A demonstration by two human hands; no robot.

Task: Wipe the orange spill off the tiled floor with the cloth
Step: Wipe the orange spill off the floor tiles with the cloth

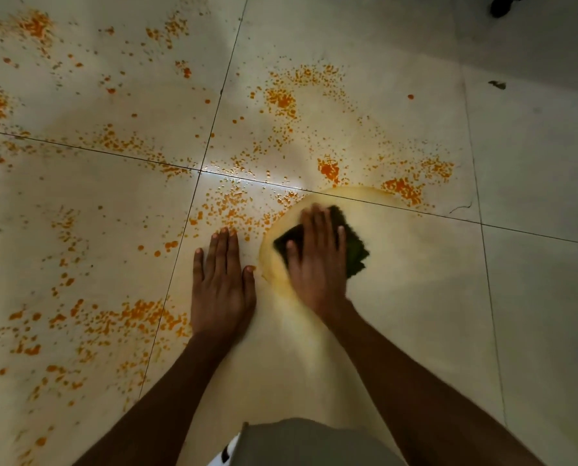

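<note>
Orange spill (328, 169) lies in blotches and fine specks across several pale floor tiles (533, 163), thickest ahead of me and to the left. A dark green folded cloth (355, 247) lies flat on the floor under my right hand (318, 257), which presses down on it with fingers spread and looks motion-blurred. Around the cloth a rounded yellowish smeared patch (381, 203) shows no specks. My left hand (220, 280) rests palm down on the tile just left of the cloth, holding nothing.
Dark grout lines (200, 169) cross near a bright glare spot. A hairline crack (462, 207) marks the tile at right. A small dark scrap (497, 84) and a black object (503, 5) lie at the far right. My knee in grey fabric (301, 442) is at the bottom.
</note>
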